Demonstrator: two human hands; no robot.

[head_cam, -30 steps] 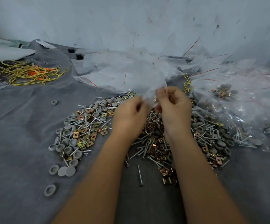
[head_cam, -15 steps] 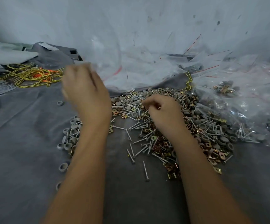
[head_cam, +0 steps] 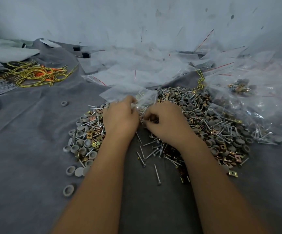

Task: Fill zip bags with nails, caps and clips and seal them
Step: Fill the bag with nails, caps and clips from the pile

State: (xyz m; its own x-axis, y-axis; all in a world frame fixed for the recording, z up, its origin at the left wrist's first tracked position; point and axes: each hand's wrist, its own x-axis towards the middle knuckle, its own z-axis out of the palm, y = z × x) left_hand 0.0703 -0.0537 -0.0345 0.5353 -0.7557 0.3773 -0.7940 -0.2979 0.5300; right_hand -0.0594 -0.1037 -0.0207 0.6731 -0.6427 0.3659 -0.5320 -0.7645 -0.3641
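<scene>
At the middle of the desk, over a heap of nails (head_cam: pixel 155 152), grey caps (head_cam: pixel 79 142) and brass clips (head_cam: pixel 223 147) on grey cloth (head_cam: pixel 27 149), both hands meet; the left hand (head_cam: pixel 120 119) pinches the crumpled edge of a clear zip bag (head_cam: pixel 130 94), its fingertips hidden behind the plastic; the right hand (head_cam: pixel 163 120) is curled with its fingers tucked under, and what it holds cannot be made out; filled bags (head_cam: pixel 248 105) lie toward the right edge, their contents blurred by glare; empty bags (head_cam: pixel 136 68) are piled at the far edge; yellow and orange wires (head_cam: pixel 35 73) lie at the far left, partly cut off.
</scene>
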